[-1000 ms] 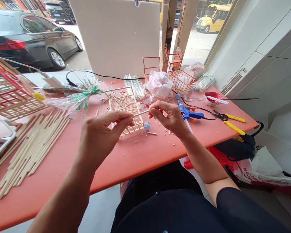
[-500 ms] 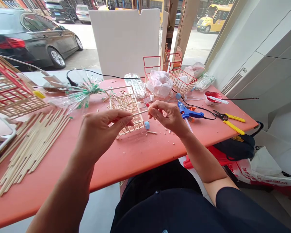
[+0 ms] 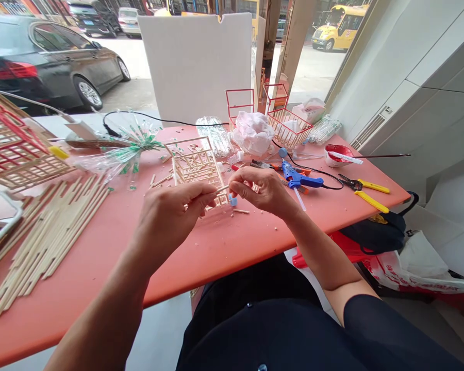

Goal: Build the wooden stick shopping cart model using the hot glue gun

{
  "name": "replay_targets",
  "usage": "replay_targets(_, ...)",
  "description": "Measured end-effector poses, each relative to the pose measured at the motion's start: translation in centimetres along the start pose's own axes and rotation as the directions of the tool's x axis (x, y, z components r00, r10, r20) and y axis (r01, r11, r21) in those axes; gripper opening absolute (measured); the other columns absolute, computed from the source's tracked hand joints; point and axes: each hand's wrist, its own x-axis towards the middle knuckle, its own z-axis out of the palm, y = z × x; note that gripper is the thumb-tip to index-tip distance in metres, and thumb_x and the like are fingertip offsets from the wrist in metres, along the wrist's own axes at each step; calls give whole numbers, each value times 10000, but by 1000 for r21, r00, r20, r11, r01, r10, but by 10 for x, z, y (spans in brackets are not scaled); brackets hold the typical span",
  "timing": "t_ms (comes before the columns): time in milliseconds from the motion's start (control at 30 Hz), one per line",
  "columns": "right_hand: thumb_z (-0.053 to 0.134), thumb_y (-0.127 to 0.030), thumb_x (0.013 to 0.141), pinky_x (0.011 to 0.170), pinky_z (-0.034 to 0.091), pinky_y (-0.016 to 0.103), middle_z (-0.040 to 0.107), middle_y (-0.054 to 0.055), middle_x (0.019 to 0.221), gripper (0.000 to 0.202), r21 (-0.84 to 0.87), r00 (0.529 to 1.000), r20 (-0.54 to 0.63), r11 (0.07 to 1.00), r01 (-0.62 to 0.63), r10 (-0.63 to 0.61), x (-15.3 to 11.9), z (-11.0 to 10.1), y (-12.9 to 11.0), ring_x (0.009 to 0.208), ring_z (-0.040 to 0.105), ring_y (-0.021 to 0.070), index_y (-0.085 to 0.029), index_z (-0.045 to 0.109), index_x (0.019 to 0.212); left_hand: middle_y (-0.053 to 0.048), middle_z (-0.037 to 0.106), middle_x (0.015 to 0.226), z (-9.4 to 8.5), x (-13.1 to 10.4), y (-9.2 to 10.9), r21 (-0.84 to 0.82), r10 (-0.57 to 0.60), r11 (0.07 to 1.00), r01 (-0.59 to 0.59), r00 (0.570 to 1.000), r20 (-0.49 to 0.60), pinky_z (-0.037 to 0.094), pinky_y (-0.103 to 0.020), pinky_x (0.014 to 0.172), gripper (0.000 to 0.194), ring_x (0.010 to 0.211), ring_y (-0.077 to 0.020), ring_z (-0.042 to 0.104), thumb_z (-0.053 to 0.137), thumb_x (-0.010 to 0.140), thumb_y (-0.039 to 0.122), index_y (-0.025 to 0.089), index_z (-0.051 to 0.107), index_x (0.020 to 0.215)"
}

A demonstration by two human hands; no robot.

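Between my two hands is a short pale wooden stick (image 3: 221, 189). My left hand (image 3: 178, 208) pinches its left end between thumb and fingers. At the other end, my right hand (image 3: 257, 188) is closed on it with bent fingers. Just behind the hands stands a small frame of glued wooden sticks (image 3: 195, 162), partly hidden by my left hand. A blue bottle cap (image 3: 232, 199) sits beside the frame's right corner. To the right of my right hand lies a blue glue gun (image 3: 299, 178) with a clear glue stick in it.
Many wooden sticks (image 3: 58, 232) lie on the left of the red table (image 3: 170, 263). Yellow-handled pliers (image 3: 365, 193) and a cup of red paint (image 3: 338, 154) are at right. Behind stand red-edged stick frames (image 3: 290, 126), crumpled white plastic (image 3: 253, 133) and a white board (image 3: 197, 72).
Both hands have come slightly lower and closer together, so less of the stick shows between them. The frame behind has stayed in place.
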Motion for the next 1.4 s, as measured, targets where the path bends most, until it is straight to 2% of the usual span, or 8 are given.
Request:
replay_targets(133,627,-550,1118,847,547,300,818,25,922,408,-56,999,-33,998,9,-11,-2,-8,-6,862,714,152,-210,796,966,48,806,707,-2,1,-2,-25,-13,1000,12,1000,-25,530,-278,653,165,628,-169,757,688,903,363,300,831,850)
replay_targets(267,619,-463,1132,982,593,370,852,68,1175,302,-289,972,-215,944,-160,99,-21,-47,-15,1071,777,214,-245,823,1177,22,819,752,-4,2,-10,-77,-60,995,56,997,-50,594,-284,678,179,699,-185,791,741,906,409,269,852,898)
replay_targets(500,616,-217,1009,1218,519,579,757,202,1414,400,-769,864,-229,461,-443,449,-84,-120,17,1354,679,398,-146,734,1384,8,813,772,-1,3,-13,-167,-73,984,60,994,-77,615,-304,711,154,707,-174,770,743,920,356,239,841,901)
replay_targets(667,561,-199,1016,1216,515,608,740,207,1467,472,-832,800,-165,355,-427,577,-92,-125,28,1373,678,415,-156,669,1473,2,809,765,2,5,-13,-180,-97,980,87,994,-47,622,-294,668,167,693,-179,768,742,907,366,230,838,896)
replay_targets(867,641,-252,997,1112,577,505,761,185,1428,417,-733,790,-99,493,-469,605,-80,-120,31,1304,729,371,-173,668,1406,0,812,782,2,6,-17,-174,-106,980,97,993,-41,612,-284,660,176,709,-173,766,734,914,376,235,837,892)
replay_targets(1067,593,-512,1061,944,612,487,817,194,1110,406,-638,825,-397,526,-563,401,-95,-133,40,1057,776,375,-169,728,1229,-10,809,775,0,5,-16,-190,-94,979,81,993,-64,627,-303,675,181,711,-184,770,738,909,379,232,841,897)
replay_targets(1233,586,-839,989,719,599,396,686,37,730,599,-402,765,-605,744,-533,220,-93,-152,34,672,665,226,-247,660,931,-21,793,729,5,8,-13,-269,-129,958,102,988,-83,630,-292,596,168,650,-184,757,767,865,366,217,843,883)
replay_targets(1400,669,-836,959,659,580,330,751,30,901,581,-148,774,-599,920,-362,207,-64,-138,16,678,678,158,-259,686,1022,-32,794,716,5,9,-8,-440,-216,883,164,974,-71,618,-270,584,123,613,-166,736,804,834,315,199,835,861)
